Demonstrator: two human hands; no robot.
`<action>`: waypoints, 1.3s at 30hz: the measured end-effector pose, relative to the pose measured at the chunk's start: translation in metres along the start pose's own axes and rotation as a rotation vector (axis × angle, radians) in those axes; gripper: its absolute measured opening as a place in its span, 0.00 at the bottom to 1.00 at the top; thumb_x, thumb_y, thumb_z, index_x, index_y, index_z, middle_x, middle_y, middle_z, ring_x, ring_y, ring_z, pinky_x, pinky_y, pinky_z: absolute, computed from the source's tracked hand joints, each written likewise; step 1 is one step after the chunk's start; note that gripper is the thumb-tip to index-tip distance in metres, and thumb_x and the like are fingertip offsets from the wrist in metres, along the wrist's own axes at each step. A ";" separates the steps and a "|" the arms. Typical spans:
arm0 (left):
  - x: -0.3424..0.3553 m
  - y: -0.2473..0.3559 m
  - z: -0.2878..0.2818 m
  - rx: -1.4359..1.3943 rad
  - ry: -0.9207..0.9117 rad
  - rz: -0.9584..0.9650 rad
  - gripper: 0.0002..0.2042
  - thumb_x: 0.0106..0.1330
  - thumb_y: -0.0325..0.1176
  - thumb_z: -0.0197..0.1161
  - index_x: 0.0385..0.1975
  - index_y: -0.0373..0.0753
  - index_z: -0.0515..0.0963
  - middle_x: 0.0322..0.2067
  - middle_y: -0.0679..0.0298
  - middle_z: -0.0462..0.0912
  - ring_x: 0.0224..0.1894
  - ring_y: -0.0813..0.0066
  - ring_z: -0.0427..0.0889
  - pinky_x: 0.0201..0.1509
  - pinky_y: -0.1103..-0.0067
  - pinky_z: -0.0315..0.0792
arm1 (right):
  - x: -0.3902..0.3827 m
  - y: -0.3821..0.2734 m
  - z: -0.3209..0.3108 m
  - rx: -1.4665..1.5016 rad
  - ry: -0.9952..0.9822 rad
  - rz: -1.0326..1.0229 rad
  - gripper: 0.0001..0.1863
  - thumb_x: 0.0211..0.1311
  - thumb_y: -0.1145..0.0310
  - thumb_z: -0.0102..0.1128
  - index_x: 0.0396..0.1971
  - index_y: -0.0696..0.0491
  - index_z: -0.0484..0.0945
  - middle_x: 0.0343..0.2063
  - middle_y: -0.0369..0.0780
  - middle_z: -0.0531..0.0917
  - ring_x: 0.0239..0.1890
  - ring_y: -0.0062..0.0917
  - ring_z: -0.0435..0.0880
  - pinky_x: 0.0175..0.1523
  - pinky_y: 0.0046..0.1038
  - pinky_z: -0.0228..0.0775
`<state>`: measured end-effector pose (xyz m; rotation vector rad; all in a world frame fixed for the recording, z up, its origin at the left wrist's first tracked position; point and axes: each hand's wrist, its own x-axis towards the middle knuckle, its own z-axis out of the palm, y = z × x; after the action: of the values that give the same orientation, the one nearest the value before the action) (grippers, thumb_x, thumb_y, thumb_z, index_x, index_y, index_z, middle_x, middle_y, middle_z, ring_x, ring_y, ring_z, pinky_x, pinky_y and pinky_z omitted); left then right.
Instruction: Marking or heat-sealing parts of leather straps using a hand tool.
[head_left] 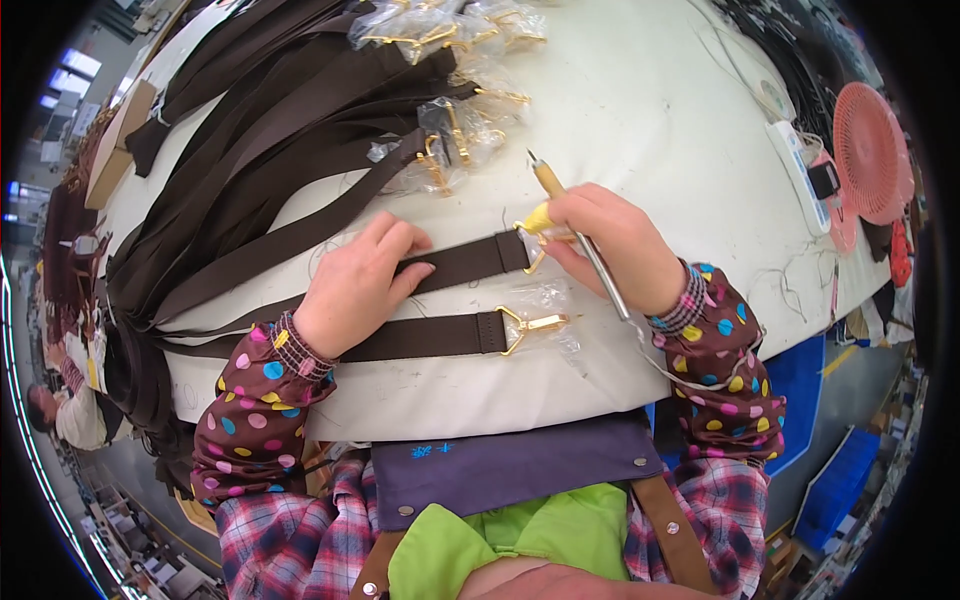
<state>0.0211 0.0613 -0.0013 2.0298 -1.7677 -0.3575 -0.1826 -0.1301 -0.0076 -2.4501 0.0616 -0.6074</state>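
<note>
Brown webbing strap [455, 262] lies pinned under the flat, open left hand [360, 285] at frame centre, while the right hand [610, 245] grips a yellow-handled tool [570, 215] closed-fisted at its gold clasp [532, 250].

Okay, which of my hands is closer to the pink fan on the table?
Right. Your right hand, holding a yellow-handled tool at the strap's gold clasp, sits toward the pink fan. Your left hand presses the brown strap farther away.

1. We were in a bag or strap-making workshop: brown webbing straps [250, 130] lay heaped across a padded white worktop [640, 110].
2. Bagged gold clasps [450, 30] were piled beside them.
3. We saw another seated worker [60, 405] and blue crates [840, 480] around.
</note>
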 end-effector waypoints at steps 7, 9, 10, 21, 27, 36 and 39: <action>-0.015 0.014 -0.035 -0.232 -0.398 -0.078 0.07 0.62 0.33 0.62 0.33 0.39 0.72 0.30 0.60 0.76 0.32 0.61 0.79 0.35 0.71 0.72 | -0.034 -0.018 -0.004 0.215 -0.195 0.037 0.15 0.49 0.76 0.66 0.38 0.55 0.75 0.29 0.41 0.80 0.32 0.32 0.80 0.38 0.28 0.74; -0.002 0.004 -0.032 -0.049 -0.080 -0.051 0.07 0.61 0.32 0.62 0.35 0.39 0.72 0.31 0.60 0.76 0.33 0.61 0.79 0.36 0.71 0.73 | -0.028 -0.021 -0.008 0.242 -0.215 0.093 0.14 0.50 0.76 0.66 0.38 0.55 0.75 0.29 0.41 0.80 0.32 0.31 0.80 0.39 0.27 0.74; 0.007 -0.004 -0.034 0.069 0.051 -0.007 0.11 0.60 0.31 0.62 0.39 0.40 0.71 0.35 0.60 0.75 0.35 0.61 0.79 0.37 0.71 0.74 | -0.024 -0.024 -0.010 0.280 -0.231 0.148 0.14 0.52 0.75 0.66 0.39 0.55 0.75 0.29 0.41 0.80 0.32 0.30 0.81 0.39 0.26 0.74; 0.034 -0.016 -0.012 -0.001 0.200 0.154 0.12 0.59 0.25 0.62 0.43 0.39 0.75 0.37 0.61 0.78 0.35 0.62 0.80 0.38 0.75 0.75 | -0.011 0.001 0.010 0.216 0.178 0.246 0.18 0.62 0.70 0.61 0.47 0.58 0.66 0.31 0.42 0.84 0.32 0.26 0.84 0.40 0.24 0.76; 0.016 0.016 -0.002 -0.007 -0.072 -0.043 0.08 0.64 0.38 0.59 0.31 0.39 0.77 0.26 0.57 0.81 0.30 0.56 0.80 0.33 0.68 0.72 | 0.010 -0.021 0.012 0.182 -0.004 0.214 0.30 0.53 0.60 0.71 0.50 0.58 0.65 0.41 0.44 0.82 0.42 0.33 0.82 0.46 0.29 0.75; 0.035 0.008 0.006 -0.336 -0.243 -0.212 0.09 0.64 0.35 0.61 0.35 0.35 0.78 0.23 0.55 0.78 0.26 0.65 0.77 0.33 0.73 0.72 | 0.014 -0.003 0.019 0.029 -0.084 0.161 0.22 0.52 0.65 0.69 0.43 0.56 0.70 0.37 0.42 0.82 0.41 0.34 0.81 0.46 0.30 0.72; 0.023 0.003 0.015 -0.394 -0.021 0.012 0.08 0.62 0.30 0.62 0.39 0.37 0.76 0.31 0.57 0.77 0.32 0.64 0.78 0.38 0.74 0.73 | 0.010 0.000 0.017 0.018 -0.097 0.140 0.19 0.52 0.70 0.69 0.42 0.56 0.73 0.36 0.41 0.82 0.41 0.33 0.80 0.48 0.29 0.70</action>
<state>0.0153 0.0364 -0.0111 1.7392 -1.5723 -0.6676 -0.1658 -0.1228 -0.0158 -2.4294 0.1866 -0.4260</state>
